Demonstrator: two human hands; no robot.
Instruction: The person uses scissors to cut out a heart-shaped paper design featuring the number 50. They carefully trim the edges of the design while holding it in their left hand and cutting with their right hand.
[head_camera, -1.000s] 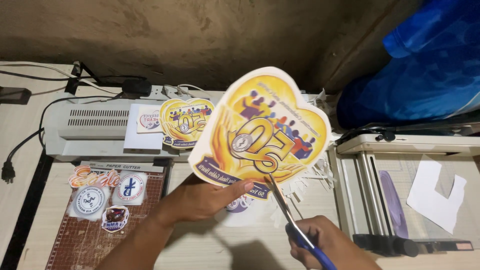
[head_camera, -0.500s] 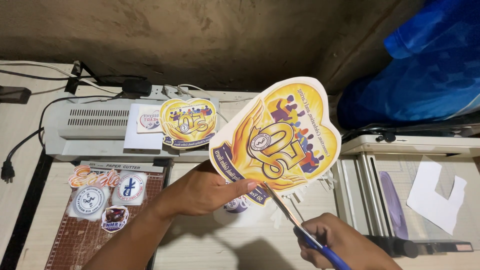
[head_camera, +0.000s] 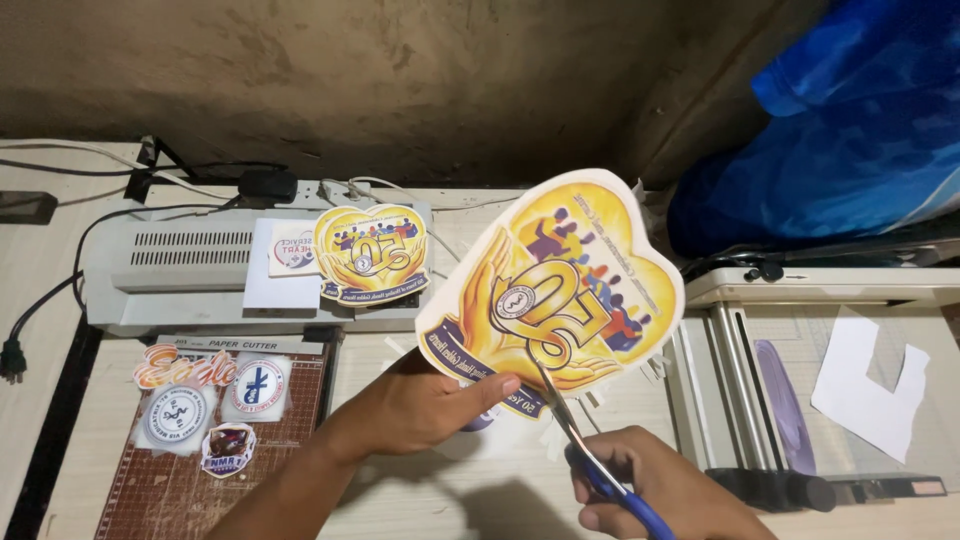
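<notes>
Left hand (head_camera: 425, 405) pinching heart-shaped cutout (head_camera: 555, 290) at lower edge, held up mid-frame. Right hand (head_camera: 660, 490) closed on scissors (head_camera: 575, 435), blades at bottom rim. Outline mostly trimmed; bottom edge apparently left. Finished twin resting on laminator (head_camera: 170, 270), upper left.

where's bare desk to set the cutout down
Bare desk lies between the cutting mat and the right hand, under the left hand. The mat's left half is crowded with stickers, and the laminator carries prints.
</notes>
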